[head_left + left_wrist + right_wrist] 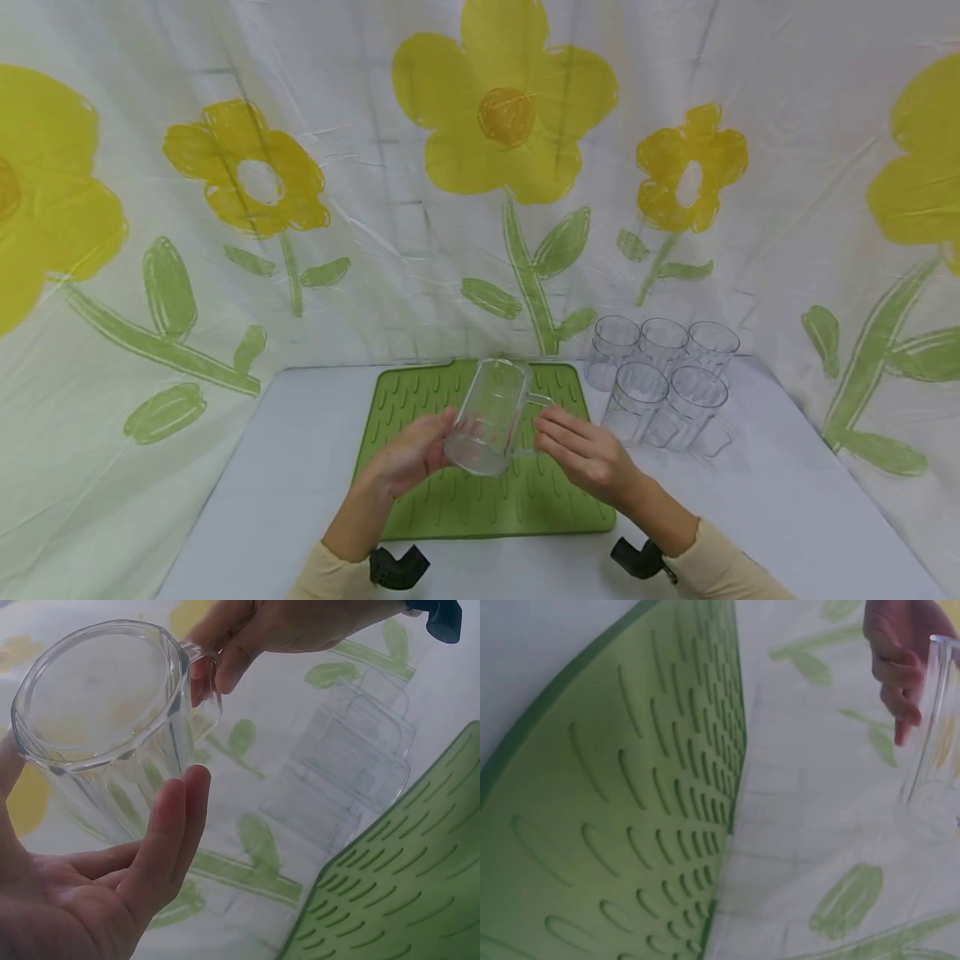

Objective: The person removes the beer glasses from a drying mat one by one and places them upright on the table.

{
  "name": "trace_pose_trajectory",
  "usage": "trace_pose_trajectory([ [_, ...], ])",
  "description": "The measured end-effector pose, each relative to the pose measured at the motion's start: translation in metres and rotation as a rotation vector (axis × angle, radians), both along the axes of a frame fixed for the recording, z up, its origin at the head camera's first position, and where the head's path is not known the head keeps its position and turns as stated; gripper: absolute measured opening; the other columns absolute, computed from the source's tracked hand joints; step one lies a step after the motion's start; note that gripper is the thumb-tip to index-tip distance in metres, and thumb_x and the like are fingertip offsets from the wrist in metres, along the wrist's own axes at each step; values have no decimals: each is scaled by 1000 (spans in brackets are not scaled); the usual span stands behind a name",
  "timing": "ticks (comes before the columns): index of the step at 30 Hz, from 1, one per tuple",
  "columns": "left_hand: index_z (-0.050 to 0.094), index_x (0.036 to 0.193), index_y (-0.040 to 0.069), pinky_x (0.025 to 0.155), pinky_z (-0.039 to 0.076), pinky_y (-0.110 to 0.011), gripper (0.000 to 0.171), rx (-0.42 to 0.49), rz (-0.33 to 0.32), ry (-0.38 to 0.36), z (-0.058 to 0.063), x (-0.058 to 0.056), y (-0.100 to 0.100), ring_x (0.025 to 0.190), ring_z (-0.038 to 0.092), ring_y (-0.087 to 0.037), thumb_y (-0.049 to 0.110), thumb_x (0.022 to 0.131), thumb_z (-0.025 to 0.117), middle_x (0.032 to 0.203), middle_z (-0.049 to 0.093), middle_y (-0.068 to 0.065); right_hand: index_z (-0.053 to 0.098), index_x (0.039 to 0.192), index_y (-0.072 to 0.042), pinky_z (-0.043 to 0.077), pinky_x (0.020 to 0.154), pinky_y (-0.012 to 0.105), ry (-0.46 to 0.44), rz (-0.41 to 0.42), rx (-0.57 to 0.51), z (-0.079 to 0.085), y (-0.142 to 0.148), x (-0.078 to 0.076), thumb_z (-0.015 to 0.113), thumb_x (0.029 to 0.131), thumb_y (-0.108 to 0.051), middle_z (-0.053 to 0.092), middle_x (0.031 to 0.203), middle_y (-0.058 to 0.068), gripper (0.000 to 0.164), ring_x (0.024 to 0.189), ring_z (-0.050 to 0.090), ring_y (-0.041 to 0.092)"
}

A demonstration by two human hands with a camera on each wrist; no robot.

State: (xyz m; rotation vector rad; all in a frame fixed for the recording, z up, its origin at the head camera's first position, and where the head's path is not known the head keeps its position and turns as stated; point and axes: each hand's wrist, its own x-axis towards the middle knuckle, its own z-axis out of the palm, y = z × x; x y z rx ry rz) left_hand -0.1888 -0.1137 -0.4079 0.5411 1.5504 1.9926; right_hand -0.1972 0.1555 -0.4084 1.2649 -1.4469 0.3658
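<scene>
A clear glass mug (491, 412) is held tilted in the air above a green drying mat (558, 500). My left hand (416, 454) cups its body from the left, the thumb along its side; in the left wrist view the fingers (161, 847) bend around the near side of the mug (97, 697). With its fingertips my right hand (588, 454) pinches the mug's handle (538, 400). Part of the mug (941, 735) shows at the right edge of the right wrist view, where the right hand itself cannot be made out.
Several similar clear glass mugs (641, 383) stand in two rows at the back right of the white table (285, 483), beside the mat. Behind the table hangs a white curtain (360, 275) printed with yellow flowers. Black straps with small devices (397, 568) sit at both wrists.
</scene>
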Motion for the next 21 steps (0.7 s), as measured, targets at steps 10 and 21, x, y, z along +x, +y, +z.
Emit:
trace_pose_trajectory([
  [10, 32, 137, -23, 82, 58, -22, 77, -29, 22, -60, -4, -1, 4, 94, 70, -7, 42, 101, 48, 107, 72, 6, 74, 82, 0, 62, 70, 32, -10, 0, 21, -5, 0, 1, 54, 97, 2, 75, 82, 14, 25, 75, 73, 25],
  [21, 62, 123, -3, 80, 59, -24, 42, -28, 76, -60, -6, 1, 5, 91, 71, -9, 32, 101, 52, 102, 74, 5, 71, 86, -1, 61, 80, 33, -141, -12, 27, -18, 4, 0, 54, 98, -5, 75, 93, 16, 22, 85, 72, 29],
])
